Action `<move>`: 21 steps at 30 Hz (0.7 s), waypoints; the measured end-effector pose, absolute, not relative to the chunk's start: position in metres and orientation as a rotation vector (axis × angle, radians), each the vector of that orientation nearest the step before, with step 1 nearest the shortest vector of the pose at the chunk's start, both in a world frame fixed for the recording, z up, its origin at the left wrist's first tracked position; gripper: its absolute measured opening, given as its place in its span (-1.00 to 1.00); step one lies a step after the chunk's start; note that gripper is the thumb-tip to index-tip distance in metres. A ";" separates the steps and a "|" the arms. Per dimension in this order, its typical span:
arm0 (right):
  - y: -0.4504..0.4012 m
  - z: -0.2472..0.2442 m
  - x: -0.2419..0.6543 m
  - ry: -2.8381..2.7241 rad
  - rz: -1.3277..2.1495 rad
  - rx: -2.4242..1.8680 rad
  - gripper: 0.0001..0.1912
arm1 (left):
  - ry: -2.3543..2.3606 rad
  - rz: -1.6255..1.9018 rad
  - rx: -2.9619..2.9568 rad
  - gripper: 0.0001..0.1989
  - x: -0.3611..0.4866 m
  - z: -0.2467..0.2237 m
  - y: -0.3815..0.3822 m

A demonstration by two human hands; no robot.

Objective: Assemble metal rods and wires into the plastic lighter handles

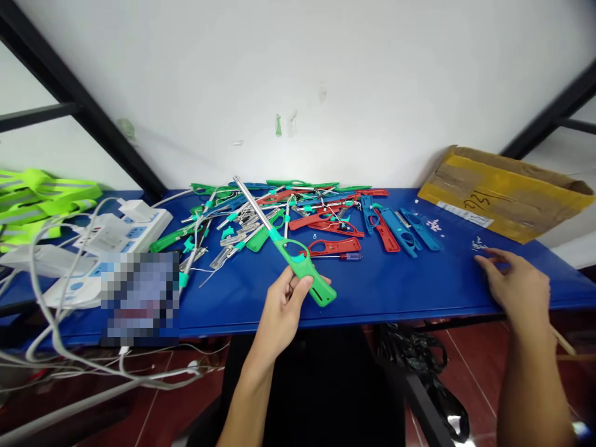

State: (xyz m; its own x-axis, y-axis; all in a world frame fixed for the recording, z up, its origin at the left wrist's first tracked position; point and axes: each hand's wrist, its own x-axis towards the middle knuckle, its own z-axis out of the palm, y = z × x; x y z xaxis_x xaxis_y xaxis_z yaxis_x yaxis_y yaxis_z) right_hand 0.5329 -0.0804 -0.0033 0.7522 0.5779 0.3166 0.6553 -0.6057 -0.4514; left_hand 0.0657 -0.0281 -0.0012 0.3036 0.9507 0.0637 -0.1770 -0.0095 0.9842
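Note:
My left hand (282, 307) is closed around the green handle of a long-nosed gas lighter (302, 273). The lighter's metal tube points up and to the left, over a heap of lighter parts (242, 233). At the right side of the table, my right hand (519, 285) has thumb and forefinger curled together in a pinch. Anything between those fingertips is too small to make out. Just beyond them lie small metal pieces, apparently screws (478, 243). Red handle shells (386, 231) and blue handle shells (400, 233) lie between the hands, with a purple-handled screwdriver (349, 256) nearby.
A taped cardboard box (507, 192) leans at the back right, near small pink pieces (434, 225). At left are a white power strip (139, 233) with cables, a blurred-out device (142, 298) and yellow reflective straps (37, 192). A black bag (419, 366) hangs below the blue table (395, 292).

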 end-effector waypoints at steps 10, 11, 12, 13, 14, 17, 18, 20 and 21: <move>-0.047 -0.002 0.583 -0.941 -0.153 -2.693 -0.61 | 0.788 1.056 1.211 -0.58 0.070 0.000 -0.028; -0.046 -0.004 0.586 -0.944 -0.153 -2.709 -0.61 | 0.784 1.053 1.217 -0.59 0.070 0.000 -0.028; -0.047 -0.007 0.588 -0.950 -0.154 -2.724 -0.60 | 0.781 1.053 1.222 -0.59 0.070 0.000 -0.028; -0.047 -0.009 0.590 -0.960 -0.157 -2.734 -0.59 | 0.780 1.051 1.226 -0.60 0.070 0.000 -0.028; -0.048 -0.012 0.592 -0.973 -0.164 -2.742 -0.58 | 0.781 1.050 1.227 -0.60 0.070 -0.001 -0.028; -0.051 -0.021 0.593 -1.029 -0.200 -2.754 -0.56 | 0.786 1.047 1.221 -0.59 0.069 -0.001 -0.028; -0.051 -0.024 0.593 -1.051 -0.217 -2.756 -0.56 | 0.787 1.044 1.220 -0.59 0.069 -0.001 -0.028; -0.051 -0.028 0.593 -1.099 -0.257 -2.754 -0.54 | 0.786 1.038 1.228 -0.60 0.069 -0.001 -0.028; -0.051 -0.029 0.593 -1.124 -0.280 -2.748 -0.52 | 0.783 1.036 1.234 -0.61 0.069 -0.001 -0.028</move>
